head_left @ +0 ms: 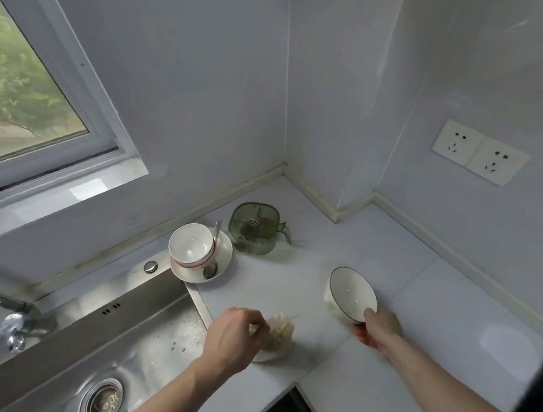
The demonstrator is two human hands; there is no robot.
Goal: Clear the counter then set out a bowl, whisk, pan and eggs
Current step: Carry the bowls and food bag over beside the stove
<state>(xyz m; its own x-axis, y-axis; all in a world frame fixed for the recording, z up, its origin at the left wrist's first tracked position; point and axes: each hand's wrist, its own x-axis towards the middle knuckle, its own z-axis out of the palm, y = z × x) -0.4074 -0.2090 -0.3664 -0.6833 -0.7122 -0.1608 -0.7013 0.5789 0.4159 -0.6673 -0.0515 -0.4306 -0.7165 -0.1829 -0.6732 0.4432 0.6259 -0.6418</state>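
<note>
Right hand (377,326) gripping rim of white bowl with dark rim line (350,294), holding it tilted, opening facing camera, over white counter (382,248). Left hand (235,335) reaching over second bowl of noodle-like food (275,340) near sink edge, fingers curling around thin sticks (291,319); grip partly hidden. Stacked bowl (190,244) and spoon (210,270) sitting on plate (225,252) beside sink (88,346). Green lidded container (255,228) standing just right of plate.

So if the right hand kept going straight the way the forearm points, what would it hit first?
The right hand already grips the black-rimmed bowl. Beyond that, bare counter, then probably the green lidded container by the wall; depth is unclear.
</note>
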